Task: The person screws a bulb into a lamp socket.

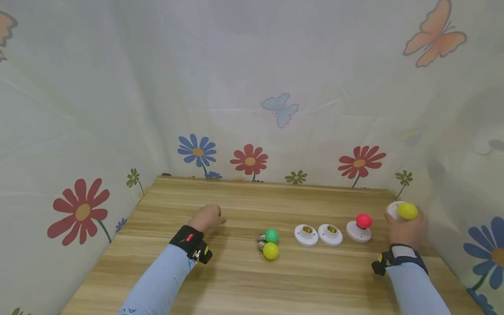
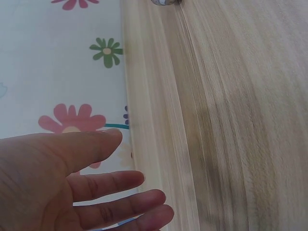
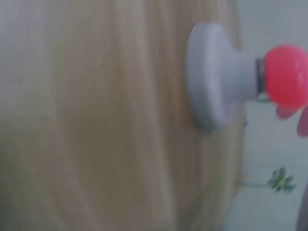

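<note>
At the right end of the table my right hand [image 1: 407, 229] grips a white lamp holder [image 1: 393, 210] that carries a yellow bulb [image 1: 407, 211]. Part of that holder is hidden by the hand and bulb. Just left of it stands another lamp holder [image 1: 359, 232] with a red bulb [image 1: 364, 221]; the red bulb [image 3: 287, 76] also shows in the right wrist view, where no hand is visible. My left hand [image 1: 206, 218] hovers over the left side of the table, holding nothing. Its fingers [image 2: 118, 207] extend loosely in the left wrist view.
Two lamp holders without bulbs, one on the left [image 1: 306, 236] and one on the right [image 1: 330, 235], stand mid-table. A green bulb [image 1: 271, 236] and a loose yellow bulb [image 1: 271, 251] lie left of them. Flower-printed cloth [image 1: 220, 113] walls the back and sides of the wooden table [image 1: 236, 288].
</note>
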Demonstrator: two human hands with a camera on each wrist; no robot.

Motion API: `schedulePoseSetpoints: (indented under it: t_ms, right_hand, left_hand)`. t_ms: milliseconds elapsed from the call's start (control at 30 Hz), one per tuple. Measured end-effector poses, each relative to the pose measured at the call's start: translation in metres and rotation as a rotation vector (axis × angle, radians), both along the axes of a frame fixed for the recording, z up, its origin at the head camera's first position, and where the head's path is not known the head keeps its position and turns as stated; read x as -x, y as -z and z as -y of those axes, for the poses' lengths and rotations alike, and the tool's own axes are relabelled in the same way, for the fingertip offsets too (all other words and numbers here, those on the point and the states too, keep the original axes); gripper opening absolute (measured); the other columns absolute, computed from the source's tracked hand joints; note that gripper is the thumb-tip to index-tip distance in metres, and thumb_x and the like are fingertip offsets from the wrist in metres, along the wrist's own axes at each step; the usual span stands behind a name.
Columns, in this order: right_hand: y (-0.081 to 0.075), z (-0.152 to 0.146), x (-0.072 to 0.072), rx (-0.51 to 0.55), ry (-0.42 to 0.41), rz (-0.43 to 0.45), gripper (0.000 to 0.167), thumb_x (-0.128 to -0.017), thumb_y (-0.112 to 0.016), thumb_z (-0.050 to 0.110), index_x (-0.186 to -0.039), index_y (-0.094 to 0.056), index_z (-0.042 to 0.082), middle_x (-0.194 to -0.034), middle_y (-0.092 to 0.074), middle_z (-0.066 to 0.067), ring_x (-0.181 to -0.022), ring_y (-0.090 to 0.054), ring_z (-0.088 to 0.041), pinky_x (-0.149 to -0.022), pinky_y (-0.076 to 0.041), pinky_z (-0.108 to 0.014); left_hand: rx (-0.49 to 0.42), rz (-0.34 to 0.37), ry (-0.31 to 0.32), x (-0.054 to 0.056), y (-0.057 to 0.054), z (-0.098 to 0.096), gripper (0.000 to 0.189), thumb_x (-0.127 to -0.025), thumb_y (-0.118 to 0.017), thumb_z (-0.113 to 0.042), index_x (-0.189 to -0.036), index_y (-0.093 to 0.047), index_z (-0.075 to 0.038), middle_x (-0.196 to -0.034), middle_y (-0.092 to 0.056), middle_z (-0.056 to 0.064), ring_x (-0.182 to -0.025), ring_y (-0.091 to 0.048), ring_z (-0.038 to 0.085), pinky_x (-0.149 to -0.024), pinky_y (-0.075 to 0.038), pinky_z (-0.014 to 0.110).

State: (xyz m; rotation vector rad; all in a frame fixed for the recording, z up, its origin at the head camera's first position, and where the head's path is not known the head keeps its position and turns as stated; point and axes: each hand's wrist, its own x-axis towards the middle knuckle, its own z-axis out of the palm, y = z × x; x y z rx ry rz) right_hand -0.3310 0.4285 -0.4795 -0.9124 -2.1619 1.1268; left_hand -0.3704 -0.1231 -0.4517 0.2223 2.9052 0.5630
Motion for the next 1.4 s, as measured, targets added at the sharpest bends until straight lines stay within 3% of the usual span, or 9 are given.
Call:
schedulePoseSetpoints:
  t_ms: [200,433,633,733,867,1033,1167,1267,1400]
  right_hand:
    - [0.021,-0.021,-0.017,0.033,-0.010,0.318,0.089,-0.087,-0.067,0.037,-0.147,-0.019,-0.007,-0.148,-0.029,-0.033,-0.131,-0.030,-0.051,-0.112,-0.021,-0.061]
    - [0.047,-0.037,-0.014,-0.076,-0.053,0.602,0.104,-0.079,-0.070,0.052,-0.136,-0.023,-0.020,-0.135,-0.033,-0.039,-0.123,-0.032,-0.052,-0.110,-0.022,-0.061]
    - [0.052,-0.039,-0.016,-0.070,-0.073,0.595,0.113,-0.075,-0.071,0.061,-0.137,-0.020,-0.019,-0.136,-0.030,-0.040,-0.126,-0.028,-0.053,-0.110,-0.017,-0.064]
    - [0.041,-0.032,-0.019,-0.060,-0.086,0.492,0.117,-0.079,-0.067,0.060,-0.147,-0.005,-0.012,-0.147,-0.014,-0.039,-0.134,-0.017,-0.053,-0.113,-0.011,-0.064]
    - [0.023,-0.014,-0.023,-0.166,-0.047,0.128,0.105,-0.086,-0.064,0.036,-0.153,0.010,0.007,-0.159,0.006,-0.023,-0.145,-0.001,-0.045,-0.117,0.000,-0.061]
    - [-0.011,0.024,-0.016,-0.264,0.105,-0.344,0.082,-0.092,-0.059,0.030,-0.156,-0.008,0.024,-0.162,-0.005,0.001,-0.148,-0.006,-0.018,-0.122,-0.007,-0.038]
    - [-0.040,0.058,0.000,-0.365,0.034,-0.705,0.069,-0.093,-0.059,0.030,-0.151,-0.026,0.016,-0.158,-0.019,-0.003,-0.146,-0.015,-0.015,-0.120,-0.012,-0.029]
    - [-0.053,0.081,0.010,-0.493,-0.143,-0.769,0.069,-0.089,-0.060,0.027,-0.148,-0.029,0.006,-0.154,-0.026,-0.013,-0.144,-0.022,-0.025,-0.120,-0.016,-0.037]
    - [-0.061,0.108,0.017,-0.649,-0.432,-0.554,0.072,-0.085,-0.065,0.022,-0.148,-0.033,0.004,-0.147,-0.038,-0.023,-0.135,-0.035,-0.040,-0.113,-0.027,-0.053]
  left_hand:
    - [0.024,0.003,-0.007,-0.004,-0.006,-0.003,0.031,-0.092,-0.065,-0.032,-0.103,-0.064,-0.002,-0.086,-0.062,0.007,-0.073,-0.055,0.022,-0.063,-0.046,0.034]
    - [0.028,0.005,0.003,-0.011,-0.012,-0.007,0.029,-0.092,-0.066,-0.030,-0.098,-0.066,-0.002,-0.087,-0.063,0.007,-0.073,-0.055,0.021,-0.064,-0.046,0.035]
    - [0.037,0.024,0.009,-0.012,-0.013,-0.007,0.033,-0.093,-0.064,-0.031,-0.104,-0.065,0.000,-0.093,-0.065,0.009,-0.076,-0.055,0.022,-0.068,-0.047,0.037]
    - [0.030,0.031,0.000,-0.011,-0.012,-0.006,0.035,-0.093,-0.064,-0.032,-0.107,-0.065,0.000,-0.094,-0.064,0.010,-0.076,-0.055,0.022,-0.068,-0.047,0.036]
    - [0.027,0.023,0.003,-0.010,-0.012,-0.006,0.035,-0.093,-0.065,-0.032,-0.106,-0.064,0.000,-0.091,-0.063,0.009,-0.075,-0.055,0.022,-0.067,-0.047,0.036]
    - [0.027,0.019,-0.004,-0.011,-0.011,-0.008,0.034,-0.092,-0.065,-0.032,-0.104,-0.065,-0.001,-0.089,-0.062,0.008,-0.074,-0.054,0.022,-0.066,-0.046,0.035]
    - [0.031,0.025,0.000,-0.013,-0.012,-0.010,0.032,-0.092,-0.065,-0.032,-0.101,-0.066,-0.001,-0.087,-0.062,0.007,-0.074,-0.055,0.022,-0.065,-0.046,0.035]
    - [0.034,0.027,-0.004,-0.013,-0.011,-0.010,0.032,-0.092,-0.065,-0.032,-0.102,-0.065,-0.001,-0.087,-0.062,0.007,-0.074,-0.055,0.022,-0.065,-0.046,0.035]
    - [0.028,0.031,-0.018,-0.011,-0.011,-0.009,0.031,-0.092,-0.065,-0.032,-0.102,-0.064,-0.002,-0.087,-0.061,0.007,-0.075,-0.054,0.022,-0.065,-0.045,0.035]
